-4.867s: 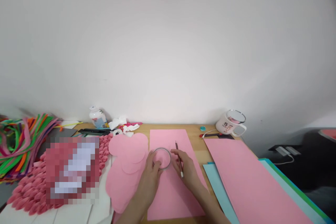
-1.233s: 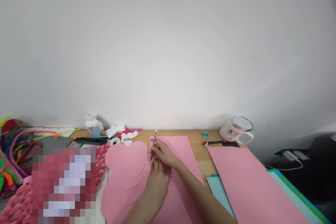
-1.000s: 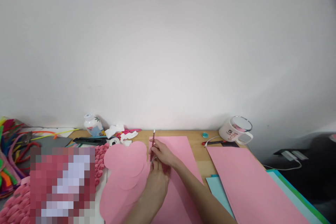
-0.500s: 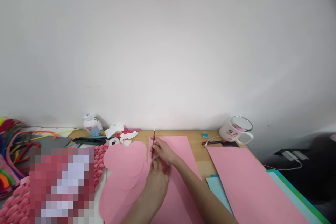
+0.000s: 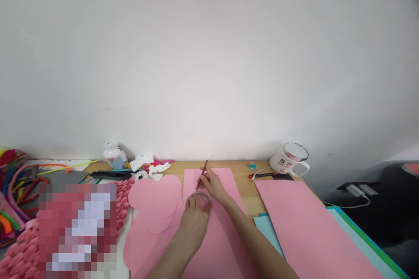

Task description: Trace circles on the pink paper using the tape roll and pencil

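Observation:
My right hand (image 5: 212, 186) pinches a slim dark-red pencil (image 5: 203, 173), its tip down beside a round, grey-rimmed object (image 5: 205, 195) lying on a pink paper sheet (image 5: 225, 178). My left hand (image 5: 195, 218) covers most of that round object, fingers bent and pressing on it. Only a curved part of its rim shows, so I cannot tell its exact kind. Left of the sheet lie overlapping pink paper cutouts (image 5: 153, 196) with rounded edges.
A white mug (image 5: 283, 160) stands at the back right, above more pink paper (image 5: 304, 218). At the back left are a white jar (image 5: 115, 155), a black utility knife (image 5: 111, 175) and crumpled white paper (image 5: 159, 167). Colourful pipe cleaners (image 5: 16, 200) fill the far left.
My right hand and the pencil have moved right along the round object's rim, and the pencil now leans right. My left hand stays on the round object. The view has shifted slightly.

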`<state>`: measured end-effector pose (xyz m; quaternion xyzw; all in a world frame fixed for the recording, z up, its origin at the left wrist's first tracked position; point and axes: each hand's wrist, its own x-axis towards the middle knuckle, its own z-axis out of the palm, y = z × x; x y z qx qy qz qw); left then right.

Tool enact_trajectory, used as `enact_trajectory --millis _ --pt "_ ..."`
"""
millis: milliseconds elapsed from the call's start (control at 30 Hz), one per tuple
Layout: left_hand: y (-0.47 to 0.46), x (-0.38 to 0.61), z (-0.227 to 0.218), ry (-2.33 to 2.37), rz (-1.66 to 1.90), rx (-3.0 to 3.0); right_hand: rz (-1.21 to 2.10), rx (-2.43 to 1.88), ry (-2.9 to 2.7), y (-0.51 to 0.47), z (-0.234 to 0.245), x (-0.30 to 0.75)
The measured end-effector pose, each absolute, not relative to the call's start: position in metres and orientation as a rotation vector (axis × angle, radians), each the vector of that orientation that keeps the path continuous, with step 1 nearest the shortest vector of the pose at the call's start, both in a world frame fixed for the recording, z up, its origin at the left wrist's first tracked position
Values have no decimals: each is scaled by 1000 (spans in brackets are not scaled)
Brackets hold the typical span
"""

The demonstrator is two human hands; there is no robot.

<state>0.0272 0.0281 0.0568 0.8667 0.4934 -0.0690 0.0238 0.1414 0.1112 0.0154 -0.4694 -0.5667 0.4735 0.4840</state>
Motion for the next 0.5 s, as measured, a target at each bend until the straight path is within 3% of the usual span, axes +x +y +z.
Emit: enact_trajectory --millis 500 --pt "28 31 77 1491 -438 2661 1003 -1216 -1089 73 2 169"
